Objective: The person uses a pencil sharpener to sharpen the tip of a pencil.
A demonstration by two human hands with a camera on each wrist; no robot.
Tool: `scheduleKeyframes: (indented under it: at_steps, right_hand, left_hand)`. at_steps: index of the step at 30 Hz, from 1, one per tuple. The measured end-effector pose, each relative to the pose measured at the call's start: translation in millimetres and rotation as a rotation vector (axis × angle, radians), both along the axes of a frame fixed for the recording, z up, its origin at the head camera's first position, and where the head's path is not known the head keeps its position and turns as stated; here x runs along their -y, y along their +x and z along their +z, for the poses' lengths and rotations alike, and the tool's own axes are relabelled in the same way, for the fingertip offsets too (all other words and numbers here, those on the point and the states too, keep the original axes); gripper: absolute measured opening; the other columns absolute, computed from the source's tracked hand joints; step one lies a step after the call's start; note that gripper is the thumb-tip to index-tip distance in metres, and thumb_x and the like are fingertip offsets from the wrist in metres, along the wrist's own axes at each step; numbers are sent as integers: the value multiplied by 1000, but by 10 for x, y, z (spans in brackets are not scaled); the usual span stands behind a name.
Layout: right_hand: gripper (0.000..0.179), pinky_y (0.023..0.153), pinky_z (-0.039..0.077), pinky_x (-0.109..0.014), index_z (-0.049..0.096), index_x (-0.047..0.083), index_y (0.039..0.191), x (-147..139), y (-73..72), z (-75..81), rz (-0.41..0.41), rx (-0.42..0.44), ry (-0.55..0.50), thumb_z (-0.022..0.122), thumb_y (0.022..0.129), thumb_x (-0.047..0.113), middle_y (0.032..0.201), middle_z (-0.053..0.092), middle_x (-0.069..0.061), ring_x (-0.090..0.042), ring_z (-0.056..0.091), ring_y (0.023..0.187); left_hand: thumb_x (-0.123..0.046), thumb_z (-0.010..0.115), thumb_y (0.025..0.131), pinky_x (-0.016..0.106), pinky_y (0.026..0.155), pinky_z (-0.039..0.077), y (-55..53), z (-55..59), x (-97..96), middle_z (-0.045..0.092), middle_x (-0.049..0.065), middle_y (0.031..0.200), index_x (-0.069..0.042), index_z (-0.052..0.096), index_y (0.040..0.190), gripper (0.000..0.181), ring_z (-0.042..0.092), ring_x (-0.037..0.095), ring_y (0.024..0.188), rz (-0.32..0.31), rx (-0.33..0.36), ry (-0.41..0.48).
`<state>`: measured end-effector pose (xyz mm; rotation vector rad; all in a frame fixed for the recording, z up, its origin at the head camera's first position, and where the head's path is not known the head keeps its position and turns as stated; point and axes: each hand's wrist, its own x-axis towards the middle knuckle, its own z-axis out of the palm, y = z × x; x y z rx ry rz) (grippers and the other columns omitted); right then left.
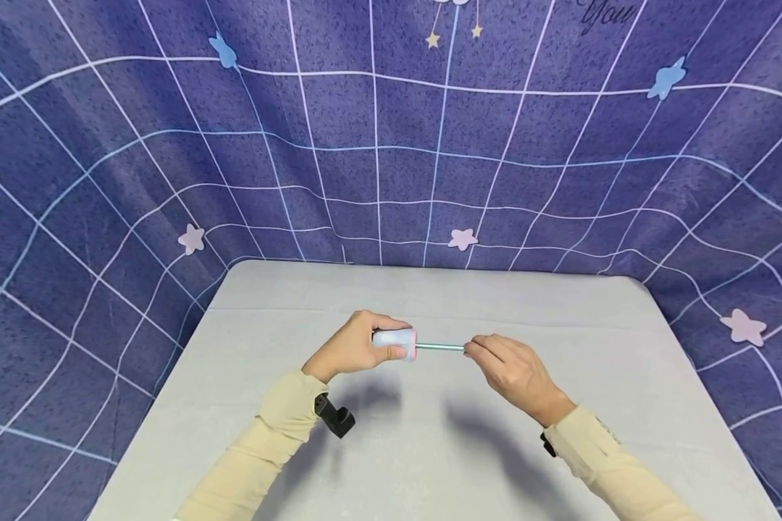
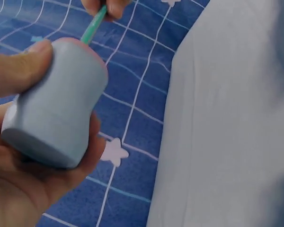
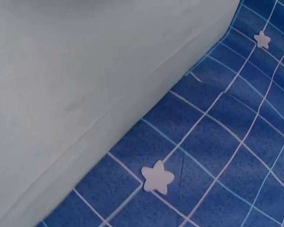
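Note:
My left hand (image 1: pixel 350 349) grips a light blue pencil sharpener (image 1: pixel 391 338) with a pink end, thumb on the near side and fingers around the far side. A green pencil (image 1: pixel 439 346) runs level from that pink end, its tip hidden inside. The fingertips of my right hand (image 1: pixel 510 367) pinch the pencil's other end. Seen from the left wrist, the waisted sharpener (image 2: pixel 61 101) lies tilted in the palm, and the pencil (image 2: pixel 93 26) leads up to the right fingertips. Both hands are held above the table. The right wrist view does not show what the right hand holds.
A white-covered table (image 1: pixel 417 449) spreads beneath the hands, which cast shadows on it. Behind it and at both sides hangs a blue curtain (image 1: pixel 404 174) with grid lines and stars. A black wrist mount (image 1: pixel 334 416) sits on the left sleeve.

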<state>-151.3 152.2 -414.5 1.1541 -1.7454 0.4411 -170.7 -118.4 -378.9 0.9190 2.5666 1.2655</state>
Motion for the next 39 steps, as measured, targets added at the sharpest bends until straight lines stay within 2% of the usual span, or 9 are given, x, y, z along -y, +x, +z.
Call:
scheduleKeyframes:
  at_steps: [5, 7, 11, 19, 23, 26, 29, 36, 39]
  right_hand:
    - [12, 54, 52, -23, 67, 1, 86, -38, 23, 48, 32, 255, -26, 60, 93, 8, 77, 67, -4, -13, 62, 62]
    - [1, 51, 48, -19, 67, 3, 85, -53, 11, 78, 31, 410, -44, 68, 85, 2, 76, 68, -3, -8, 58, 59]
    - [16, 44, 39, -14, 70, 5, 81, -66, -19, 133, 34, 756, -73, 75, 72, -7, 72, 68, -1, 1, 47, 54]
    - [6, 44, 36, -18, 69, -6, 84, -134, -129, 112, 98, 1456, -156, 69, 81, -1, 66, 66, -7, -2, 44, 50]
    - [12, 42, 33, -18, 65, -12, 89, -197, -201, 66, 165, 1653, -173, 65, 84, -1, 66, 65, -7, -4, 41, 47]
    - [11, 43, 38, -20, 66, -10, 89, -204, -236, 69, 145, 1593, -125, 66, 84, 0, 68, 65, -6, -4, 44, 49]
    - [8, 47, 42, -21, 68, -2, 87, -163, -241, 80, 61, 1361, -71, 71, 81, 2, 71, 66, -4, -3, 49, 54]
    - [27, 54, 49, -23, 67, 9, 89, -44, -195, 23, -57, 661, -33, 78, 69, -6, 80, 69, -1, -6, 58, 64]
    - [13, 57, 50, -26, 67, 8, 91, -14, -187, -29, -78, 428, -33, 72, 81, 1, 82, 68, -1, -12, 61, 66]
  left_hand:
    - [-13, 79, 76, 24, 75, 51, 46, -22, -66, 71, 9, 103, 2, 66, 117, 45, 62, 15, 85, 26, -149, 20]
    - [-14, 80, 75, 26, 75, 52, 59, -73, -96, 70, 9, 104, 2, 66, 117, 47, 63, 16, 87, 37, -244, 31]
    - [-15, 82, 74, 28, 80, 55, 93, -176, -133, 69, 12, 109, 3, 66, 117, 50, 66, 20, 94, 46, -447, 22]
    - [-18, 82, 73, 29, 92, 51, 19, -242, -164, 67, 12, 108, 5, 66, 114, 49, 62, 22, 99, -69, -912, -107]
    - [-20, 81, 73, 31, 96, 48, -38, -265, -176, 67, 12, 108, 4, 65, 114, 50, 61, 23, 100, -123, -1078, -166]
    - [-22, 81, 74, 33, 95, 49, -52, -319, -174, 67, 11, 107, 4, 65, 113, 50, 62, 23, 99, -104, -1093, -168]
    - [-24, 80, 76, 33, 93, 49, -53, -346, -164, 67, 11, 106, 3, 65, 114, 49, 63, 22, 98, -52, -1031, -174]
    - [-22, 75, 82, 31, 89, 52, -61, -239, -105, 67, 13, 111, 3, 63, 118, 46, 63, 23, 101, 44, -701, -154]
    - [-22, 73, 84, 32, 84, 53, -77, -160, -77, 66, 13, 112, 3, 62, 122, 46, 62, 21, 99, 35, -531, -129]
